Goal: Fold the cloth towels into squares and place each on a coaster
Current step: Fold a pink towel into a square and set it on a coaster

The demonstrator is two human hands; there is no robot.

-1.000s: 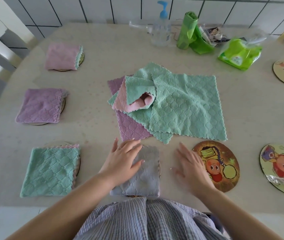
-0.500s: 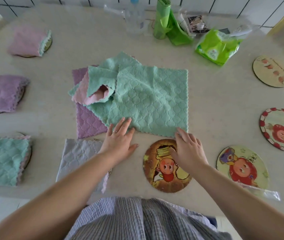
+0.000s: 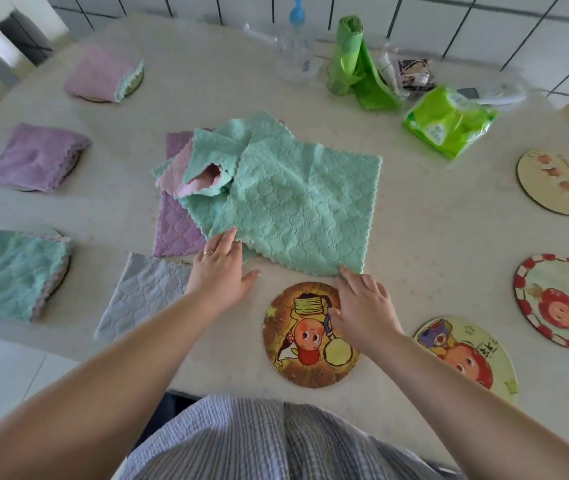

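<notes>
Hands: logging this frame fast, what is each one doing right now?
Left hand: fingers at the near edge of the green towel; grip cannot be told.
Right hand: same, at its near right corner.
</notes>
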